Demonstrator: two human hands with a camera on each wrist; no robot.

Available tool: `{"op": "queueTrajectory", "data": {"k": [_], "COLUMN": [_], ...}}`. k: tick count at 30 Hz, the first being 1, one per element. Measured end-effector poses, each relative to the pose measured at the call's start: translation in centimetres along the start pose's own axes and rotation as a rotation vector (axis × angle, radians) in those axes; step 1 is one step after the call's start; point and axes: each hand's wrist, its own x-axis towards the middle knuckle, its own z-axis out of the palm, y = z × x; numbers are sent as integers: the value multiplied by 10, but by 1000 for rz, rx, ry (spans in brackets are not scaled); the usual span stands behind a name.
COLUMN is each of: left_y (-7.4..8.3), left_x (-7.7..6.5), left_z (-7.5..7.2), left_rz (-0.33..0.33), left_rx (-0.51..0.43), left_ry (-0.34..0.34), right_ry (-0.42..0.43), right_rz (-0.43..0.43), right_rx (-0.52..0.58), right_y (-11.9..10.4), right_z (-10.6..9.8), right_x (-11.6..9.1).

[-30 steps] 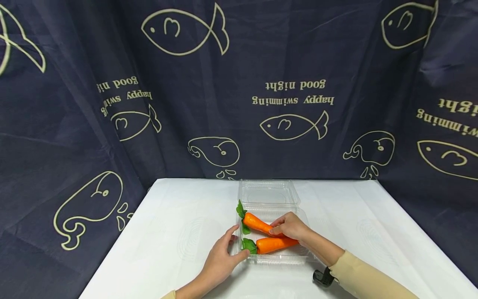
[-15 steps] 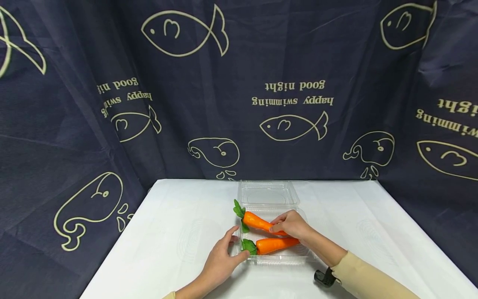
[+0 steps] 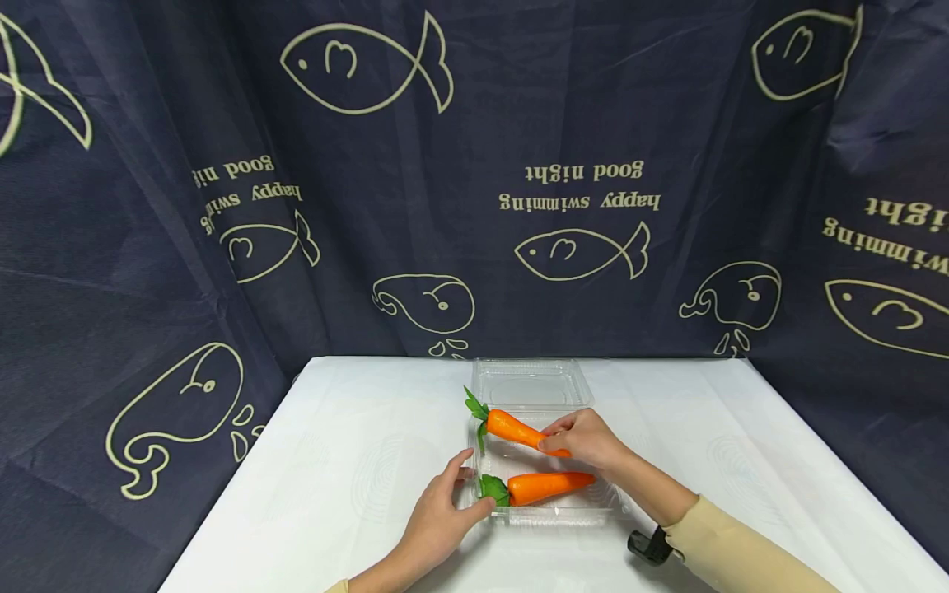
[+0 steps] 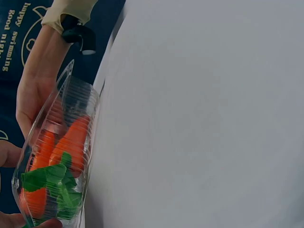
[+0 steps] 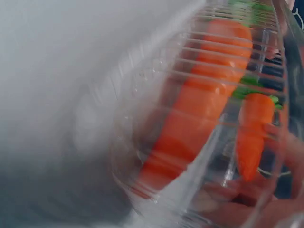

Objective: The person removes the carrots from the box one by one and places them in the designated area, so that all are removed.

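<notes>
A clear plastic clamshell box stands on the white table. Inside, along its front, lies one orange carrot with green leaves. My right hand pinches a second carrot by its narrow end, thumb and fingertips on it. That carrot is raised over the back part of the box, leaves pointing left. My left hand holds the box's left end, with the thumb at the front corner and the fingers along the side. Both carrots show through the ribbed wall in the right wrist view, which is blurred.
The box's lid lies folded back behind it, near the table's far edge. A dark blue curtain with fish drawings hangs behind and at both sides. A black wrist-worn device is at my right sleeve.
My right hand has lifted the rear carrot slightly up and away from the front one, opening a wider gap between them. The left hand and the box stay in place.
</notes>
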Motion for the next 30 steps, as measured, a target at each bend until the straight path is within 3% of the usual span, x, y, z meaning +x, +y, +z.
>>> {"op": "queueTrajectory", "data": {"k": [17,30], "left_y": [0,1], "left_x": [-1,-1], "left_z": [1,1], "left_rz": [4,6], "left_rx": [2,33], "left_ry": [7,26], "right_ry": [-3,77], "right_rz": [-18,-2], "right_rx": [-5,-26], "right_y": [-10,-10], "right_z": [-30,-60], "right_x": [-8,-9]}}
